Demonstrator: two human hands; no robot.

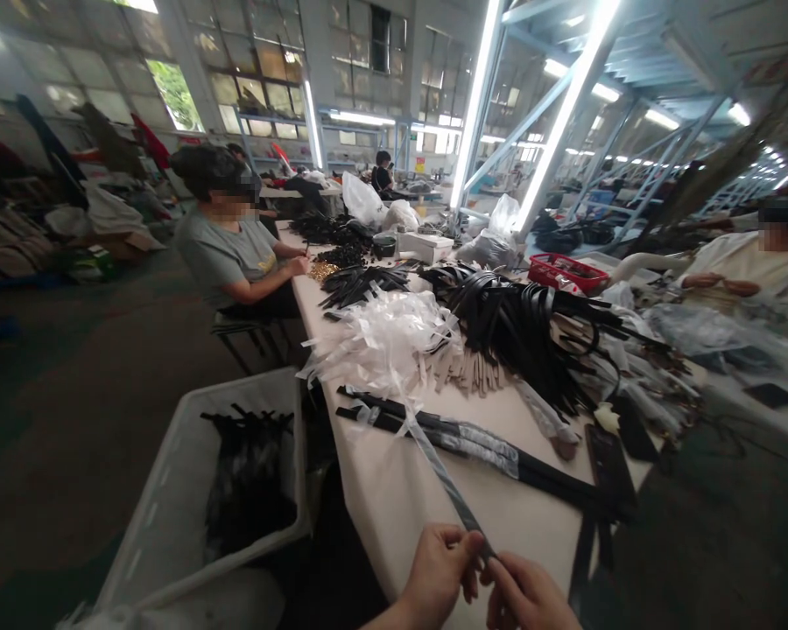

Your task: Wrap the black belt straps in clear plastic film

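Observation:
My left hand [441, 570] and my right hand [529, 597] sit close together at the bottom edge, both pinched on the near end of a long black strap in a clear plastic sleeve [443, 477]. The strap runs up and away toward a heap of clear plastic sleeves [384, 337] on the white table [394, 499]. Two more sleeved black straps [479, 442] lie across the table just beyond my hands. A big pile of black straps [518, 319] sits behind them.
A white bin [171, 516] with black straps stands on the floor at the left of the table. A seated person in a grey shirt [227, 249] works at the table's left side; another person [755, 258] sits at the right. A red basket [566, 272] stands farther back.

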